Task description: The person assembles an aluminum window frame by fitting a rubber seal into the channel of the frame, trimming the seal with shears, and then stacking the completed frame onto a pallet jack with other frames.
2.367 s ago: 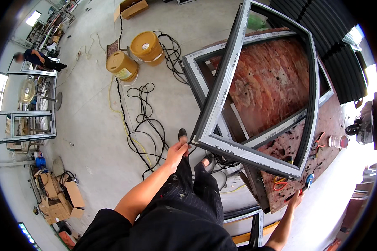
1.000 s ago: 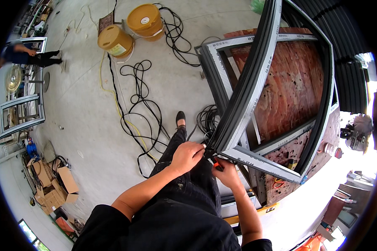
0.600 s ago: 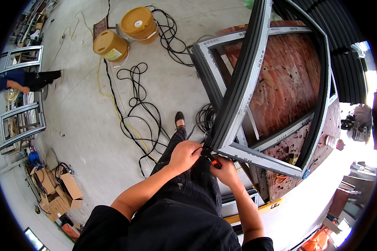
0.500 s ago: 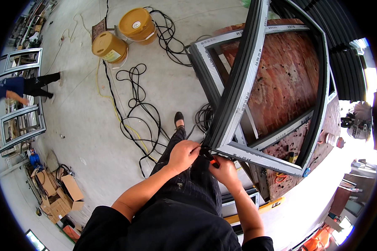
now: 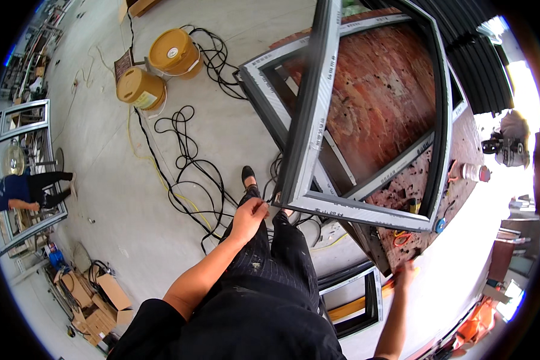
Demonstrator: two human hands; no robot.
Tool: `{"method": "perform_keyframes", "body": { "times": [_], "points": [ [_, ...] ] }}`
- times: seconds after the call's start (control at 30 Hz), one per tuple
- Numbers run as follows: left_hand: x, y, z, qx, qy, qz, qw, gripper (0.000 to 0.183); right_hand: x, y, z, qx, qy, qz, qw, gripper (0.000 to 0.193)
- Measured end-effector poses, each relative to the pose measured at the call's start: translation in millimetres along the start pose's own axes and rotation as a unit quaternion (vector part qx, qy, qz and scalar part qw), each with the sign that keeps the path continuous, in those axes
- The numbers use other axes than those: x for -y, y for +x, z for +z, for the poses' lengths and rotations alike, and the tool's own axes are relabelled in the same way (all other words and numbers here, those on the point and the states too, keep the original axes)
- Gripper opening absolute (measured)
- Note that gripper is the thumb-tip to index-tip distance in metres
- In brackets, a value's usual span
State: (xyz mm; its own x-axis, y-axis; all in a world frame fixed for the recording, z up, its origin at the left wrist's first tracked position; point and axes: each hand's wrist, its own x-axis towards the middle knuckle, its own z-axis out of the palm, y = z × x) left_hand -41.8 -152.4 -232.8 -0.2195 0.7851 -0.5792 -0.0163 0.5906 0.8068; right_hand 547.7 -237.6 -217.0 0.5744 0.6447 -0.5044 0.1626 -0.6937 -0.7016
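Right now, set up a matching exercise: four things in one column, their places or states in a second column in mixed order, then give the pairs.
Things:
1. left hand
2. right hand
3. yellow buckets
4. black cables

Places or states:
A. standing side by side on the concrete floor
B. at the edge of the rusty table, apart from the frame
C. at the near corner of the grey window frame
D. lying in loops across the floor

Pairs: 1-C, 2-B, 3-A, 4-D

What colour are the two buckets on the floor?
Both buckets are yellow, seen in the head view.
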Motion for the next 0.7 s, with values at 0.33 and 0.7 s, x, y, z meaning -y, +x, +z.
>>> {"method": "perform_keyframes", "body": {
  "times": [0.33,0.7],
  "points": [
    [-26,-12,3,0.036,-0.098,-0.101,0.989,0.016,99,-115,165,0.064,-0.21,-0.332,0.917,0.02],
    [-49,1,-4,-0.038,0.07,-0.005,0.997,0.026,103,-212,369,0.332,-0.027,-0.233,0.914,0.028]
  ]
}}
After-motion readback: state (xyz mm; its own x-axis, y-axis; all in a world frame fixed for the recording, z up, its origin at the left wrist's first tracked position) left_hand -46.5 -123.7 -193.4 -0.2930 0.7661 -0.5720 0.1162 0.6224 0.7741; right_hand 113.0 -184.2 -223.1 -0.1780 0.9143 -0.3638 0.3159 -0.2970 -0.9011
